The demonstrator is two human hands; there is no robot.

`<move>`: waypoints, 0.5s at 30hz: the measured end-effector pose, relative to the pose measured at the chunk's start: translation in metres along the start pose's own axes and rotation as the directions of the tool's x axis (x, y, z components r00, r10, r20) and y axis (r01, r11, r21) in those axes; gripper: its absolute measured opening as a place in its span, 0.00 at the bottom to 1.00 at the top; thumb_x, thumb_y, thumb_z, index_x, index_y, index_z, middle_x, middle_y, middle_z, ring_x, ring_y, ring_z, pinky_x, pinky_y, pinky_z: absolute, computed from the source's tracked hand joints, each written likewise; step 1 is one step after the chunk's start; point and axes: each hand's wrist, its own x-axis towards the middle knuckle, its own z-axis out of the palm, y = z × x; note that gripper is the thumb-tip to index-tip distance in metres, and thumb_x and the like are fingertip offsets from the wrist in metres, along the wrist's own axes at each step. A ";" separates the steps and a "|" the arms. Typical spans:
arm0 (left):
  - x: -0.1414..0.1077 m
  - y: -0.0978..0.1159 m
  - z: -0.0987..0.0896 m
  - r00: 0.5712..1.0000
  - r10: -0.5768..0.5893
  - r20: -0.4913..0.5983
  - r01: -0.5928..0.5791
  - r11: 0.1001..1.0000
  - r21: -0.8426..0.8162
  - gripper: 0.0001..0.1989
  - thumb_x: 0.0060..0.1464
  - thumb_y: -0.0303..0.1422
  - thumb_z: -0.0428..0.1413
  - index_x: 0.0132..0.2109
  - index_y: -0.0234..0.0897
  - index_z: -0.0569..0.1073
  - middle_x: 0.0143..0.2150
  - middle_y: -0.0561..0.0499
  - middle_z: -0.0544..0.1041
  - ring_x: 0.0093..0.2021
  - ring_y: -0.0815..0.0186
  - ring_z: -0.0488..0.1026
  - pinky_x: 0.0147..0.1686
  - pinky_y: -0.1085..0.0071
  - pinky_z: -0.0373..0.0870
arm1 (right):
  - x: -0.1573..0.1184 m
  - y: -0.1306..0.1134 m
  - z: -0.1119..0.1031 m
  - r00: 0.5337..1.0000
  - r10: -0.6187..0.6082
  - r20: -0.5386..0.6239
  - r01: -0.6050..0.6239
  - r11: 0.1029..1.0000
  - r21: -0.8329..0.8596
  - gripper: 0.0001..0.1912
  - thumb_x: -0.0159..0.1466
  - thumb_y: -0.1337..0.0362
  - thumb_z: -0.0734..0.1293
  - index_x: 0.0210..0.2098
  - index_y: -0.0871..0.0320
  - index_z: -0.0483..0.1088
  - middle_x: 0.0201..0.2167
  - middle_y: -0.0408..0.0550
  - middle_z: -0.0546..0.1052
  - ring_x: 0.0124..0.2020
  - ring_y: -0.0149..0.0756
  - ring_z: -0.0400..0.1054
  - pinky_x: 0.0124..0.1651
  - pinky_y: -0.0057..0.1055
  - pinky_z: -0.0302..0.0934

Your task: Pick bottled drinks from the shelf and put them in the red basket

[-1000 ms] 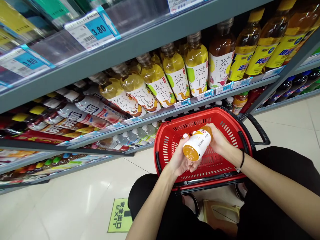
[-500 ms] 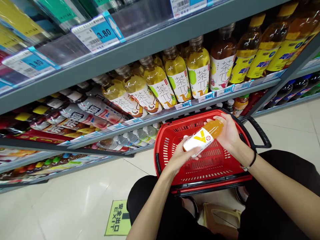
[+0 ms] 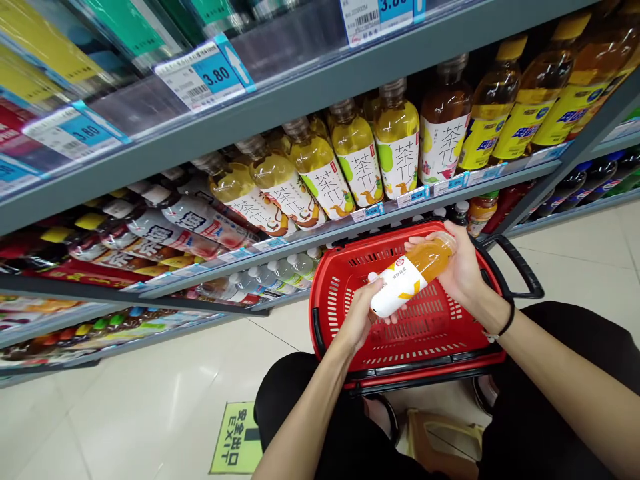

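Orange drink bottle [image 3: 411,273] held tilted over the red shopping basket [image 3: 327,310], white-labelled base low and to the left, neck higher to the right. Right hand [image 3: 463,270] wrapped around the upper part, grip closed on the bottle, cap end hidden in the palm. Left hand [image 3: 361,317] at the base, fingers curled under and thumb on the label; grip apparently closed there too, though the underside is out of sight. Black band [image 3: 505,325] on the right wrist. Basket resting in front of the knees, black handle [image 3: 520,267] folded out to the right. Behind, a grey shelf [image 3: 350,230] stocked with yellow-green tea bottles [image 3: 357,160] and amber bottles with yellow caps [image 3: 495,100]; blue price tags [image 3: 203,72] on the shelf above. Green exit sticker [image 3: 235,437] on the tiled floor [image 3: 125,413].
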 end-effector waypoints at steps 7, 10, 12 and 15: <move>0.003 0.000 0.000 0.963 -0.242 0.115 0.259 0.952 -0.164 0.40 0.69 0.57 0.44 0.54 0.17 0.76 0.30 0.33 0.82 0.20 0.65 0.75 0.17 0.78 0.65 | -0.003 -0.002 0.003 0.998 0.015 0.063 -0.021 0.994 0.104 0.18 0.55 0.51 0.80 0.34 0.54 0.74 0.37 0.46 0.84 0.45 0.45 0.81 0.53 0.43 0.75; 0.004 0.004 0.003 0.955 -0.277 0.103 0.295 0.923 -0.249 0.37 0.73 0.51 0.38 0.59 0.19 0.74 0.32 0.34 0.82 0.21 0.63 0.77 0.17 0.77 0.67 | 0.001 0.004 0.000 0.999 0.043 0.002 -0.043 0.995 0.091 0.19 0.55 0.52 0.82 0.34 0.54 0.73 0.36 0.44 0.84 0.43 0.42 0.80 0.48 0.38 0.75; 0.004 0.006 0.006 0.948 -0.315 0.047 0.312 0.888 -0.339 0.34 0.74 0.49 0.39 0.65 0.23 0.71 0.33 0.36 0.83 0.21 0.62 0.77 0.16 0.77 0.67 | 0.004 0.010 -0.003 0.997 0.069 -0.038 -0.066 0.996 0.067 0.19 0.56 0.50 0.82 0.34 0.54 0.73 0.35 0.45 0.83 0.41 0.41 0.80 0.43 0.36 0.74; 0.003 0.008 0.010 0.922 -0.387 0.008 0.343 0.808 -0.479 0.32 0.74 0.47 0.40 0.69 0.25 0.67 0.34 0.36 0.82 0.18 0.66 0.74 0.12 0.81 0.58 | 0.008 0.015 -0.008 0.989 0.115 -0.098 -0.112 0.993 0.034 0.20 0.59 0.49 0.81 0.33 0.55 0.72 0.32 0.45 0.82 0.36 0.39 0.78 0.40 0.33 0.73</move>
